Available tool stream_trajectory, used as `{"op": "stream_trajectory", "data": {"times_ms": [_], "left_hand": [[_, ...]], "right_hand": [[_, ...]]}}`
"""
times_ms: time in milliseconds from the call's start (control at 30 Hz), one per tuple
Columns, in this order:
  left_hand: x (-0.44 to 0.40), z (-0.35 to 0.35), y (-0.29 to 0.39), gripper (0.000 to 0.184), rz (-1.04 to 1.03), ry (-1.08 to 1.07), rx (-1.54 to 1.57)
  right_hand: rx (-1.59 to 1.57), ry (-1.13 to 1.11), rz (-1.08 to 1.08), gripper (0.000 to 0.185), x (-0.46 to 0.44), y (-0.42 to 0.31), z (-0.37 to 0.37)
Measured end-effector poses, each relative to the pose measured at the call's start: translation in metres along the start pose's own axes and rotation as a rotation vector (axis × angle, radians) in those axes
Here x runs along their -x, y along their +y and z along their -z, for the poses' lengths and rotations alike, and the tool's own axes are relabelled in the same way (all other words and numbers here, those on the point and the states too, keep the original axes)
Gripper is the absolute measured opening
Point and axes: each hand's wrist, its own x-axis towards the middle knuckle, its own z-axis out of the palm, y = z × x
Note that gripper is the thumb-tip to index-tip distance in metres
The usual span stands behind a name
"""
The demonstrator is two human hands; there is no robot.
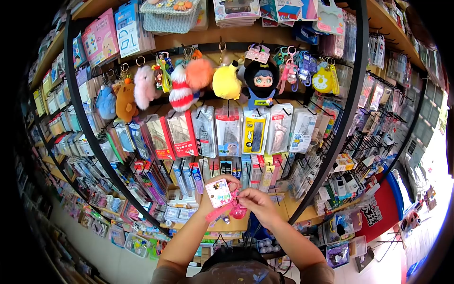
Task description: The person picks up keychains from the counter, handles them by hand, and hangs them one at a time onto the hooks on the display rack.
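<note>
One square card [218, 193], glossy pink charm [238, 211]

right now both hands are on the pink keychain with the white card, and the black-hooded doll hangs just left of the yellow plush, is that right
Not quite: in the head view, the black-hooded doll hangs just right of the yellow plush. The left hand and right hand are both on the pink keychain with the white card.

Hands [239, 199] hold a pink keychain [238, 208] (with a white card [219, 193]).
</note>
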Motion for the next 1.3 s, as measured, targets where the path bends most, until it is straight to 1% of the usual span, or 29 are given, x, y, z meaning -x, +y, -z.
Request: {"op": "stream_trajectory", "data": {"times_ms": [67, 200, 267, 400, 533, 633, 733, 833, 933, 967, 1067, 1100, 1200, 1233, 1300], "left_hand": [[0.0, -0.004, 0.002, 0.011, -0.001, 0.018, -0.026], [-0.001, -0.002, -0.006, 0.012, -0.013, 0.06, -0.001], [-0.001, 0.003, -0.017, 0.013, -0.034, 0.071, 0.024], [0.002, 0.002, -0.015, 0.011, 0.025, 0.097, 0.079], [0.002, 0.0, -0.014, 0.012, 0.003, 0.103, 0.076], [0.004, 0.001, -0.009, 0.012, -0.03, 0.096, -0.014], [0.006, 0.005, -0.008, 0.014, 0.024, 0.054, -0.002], [0.009, 0.009, -0.01, 0.017, 0.147, 0.072, 0.092], [0.013, 0.017, -0.018, 0.014, 0.112, 0.203, -0.046], [0.015, 0.022, -0.023, 0.014, 0.149, 0.27, 0.012], [0.024, 0.024, -0.007, 0.013, 0.035, 0.341, 0.066], [0.026, 0.02, 0.001, 0.01, -0.011, 0.408, -0.084], [0.039, 0.016, 0.001, 0.007, -0.228, 0.372, -0.369], [0.044, 0.012, 0.003, 0.009, -0.275, 0.335, -0.524], [0.051, -0.002, 0.011, 0.009, -0.294, 0.229, -0.671]], "right_hand": [[0.012, 0.03, -0.01, 0.007, -0.002, 0.002, 0.003], [0.026, 0.019, -0.028, 0.009, -0.004, -0.004, 0.008], [-0.06, 0.025, -0.051, 0.01, -0.006, -0.008, 0.01], [-0.276, 0.058, -0.139, 0.01, -0.006, -0.017, 0.01], [-0.233, 0.097, -0.195, 0.011, -0.005, -0.024, 0.008], [-0.106, 0.039, -0.161, 0.009, -0.007, -0.022, 0.011], [-0.085, -0.014, -0.184, 0.008, -0.007, -0.021, 0.013], [-0.131, 0.002, -0.164, 0.008, -0.008, -0.019, 0.012], [-0.197, 0.014, -0.182, 0.011, -0.011, -0.021, 0.014], [-0.173, 0.021, -0.179, 0.011, -0.012, -0.021, 0.015], [-0.109, 0.051, -0.166, 0.011, -0.015, -0.019, 0.016], [-0.089, 0.064, -0.159, 0.01, -0.016, -0.02, 0.015], [-0.008, 0.095, -0.154, 0.009, -0.016, -0.023, 0.011], [0.022, 0.104, -0.155, 0.009, -0.016, -0.024, 0.01], [0.094, 0.097, -0.1, 0.008, -0.016, -0.022, 0.007]]}}
